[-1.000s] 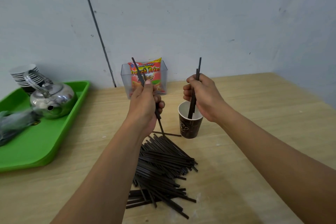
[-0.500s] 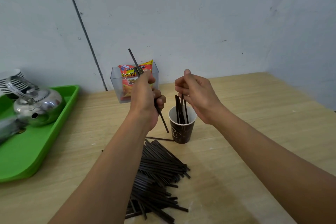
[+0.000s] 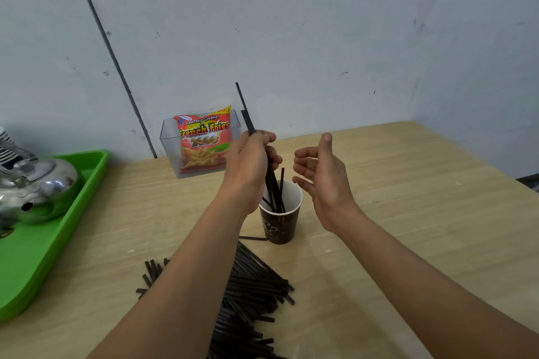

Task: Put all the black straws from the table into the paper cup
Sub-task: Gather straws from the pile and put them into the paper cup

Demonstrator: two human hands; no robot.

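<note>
A dark brown paper cup (image 3: 280, 223) stands upright on the wooden table (image 3: 408, 213) with a few black straws (image 3: 281, 186) leaning inside it. My left hand (image 3: 250, 163) grips two black straws (image 3: 245, 109) just above the cup's left rim, their lower ends reaching into the cup. To the right of the cup my right hand (image 3: 323, 175) hangs with fingers relaxed and holds nothing. A big pile of black straws (image 3: 250, 294) lies on the table in front of the cup, partly hidden by my left forearm. One loose straw (image 3: 253, 238) lies by the cup's base.
A clear plastic box (image 3: 175, 151) with a French Fries snack bag (image 3: 204, 140) stands against the wall behind the cup. At the left a green tray (image 3: 38, 265) carries a metal kettle (image 3: 32, 189) and stacked saucers (image 3: 4, 143). The wall closes off the back.
My right hand has let go of its straws, which now stand in the cup, and drawn away to the right. My left hand has moved its straws over the cup, lower ends inside.
</note>
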